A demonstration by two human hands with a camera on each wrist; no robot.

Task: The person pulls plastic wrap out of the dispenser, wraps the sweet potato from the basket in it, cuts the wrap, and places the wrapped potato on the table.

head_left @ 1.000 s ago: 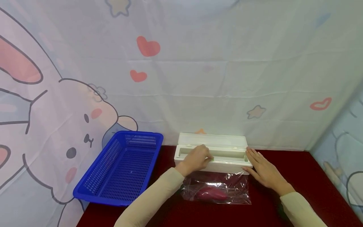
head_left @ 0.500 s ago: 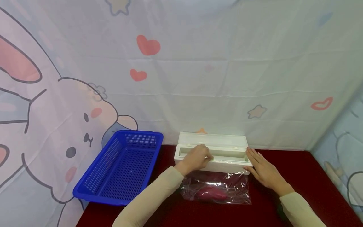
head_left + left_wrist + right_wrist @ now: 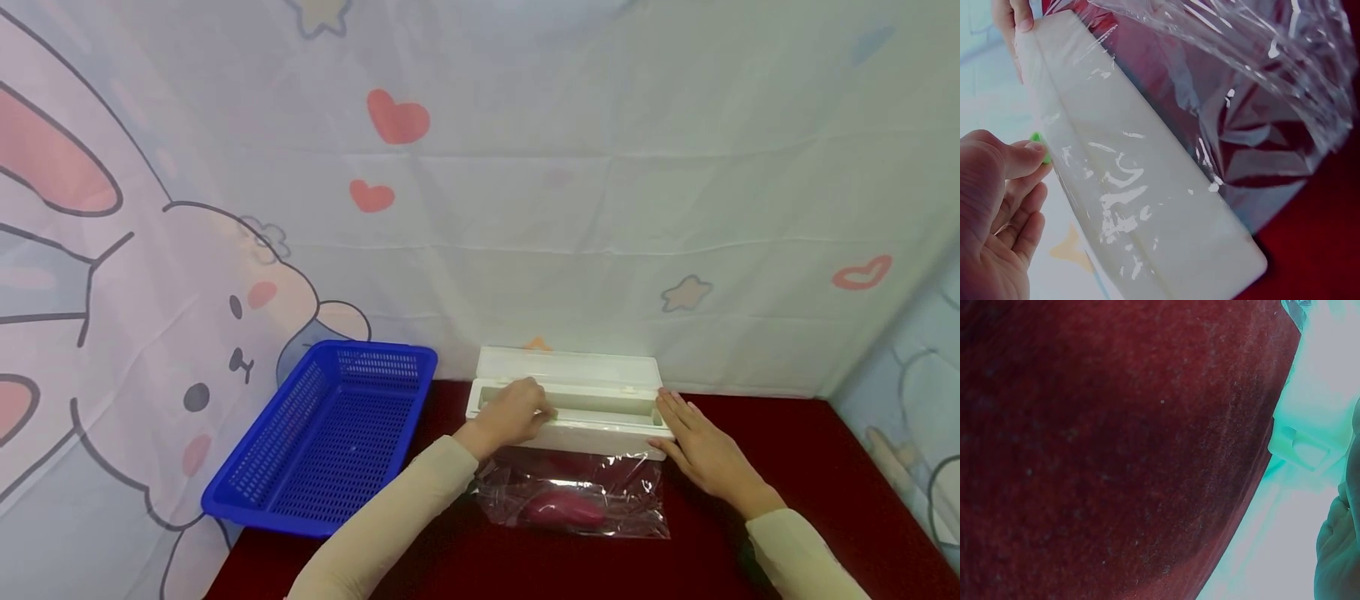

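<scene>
A long white cling film dispenser [image 3: 592, 437] lies along the back of the table, its lid [image 3: 570, 367] raised. My left hand [image 3: 513, 412] pinches a small green slide cutter [image 3: 1041, 149] between thumb and finger at the dispenser's front top edge. My right hand [image 3: 705, 454] rests against the dispenser's right end, its fingers straight and its thumb at the front corner. Clear cling film [image 3: 633, 496] hangs over the dispenser's front and spreads on the table, where a magenta object [image 3: 566, 507] shows through it. In the right wrist view, only part of the right hand [image 3: 1338, 544] shows.
To the left, a blue plastic basket [image 3: 322, 529] with slotted walls stands on the dark red tablecloth [image 3: 600, 575]. Behind the dispenser hangs a pale printed curtain [image 3: 525, 208] with hearts, stars and a rabbit.
My left hand has slid slightly left along the dispenser's front edge with the green slide cutter. The right hand keeps its place at the end. The head view has shifted a little.
</scene>
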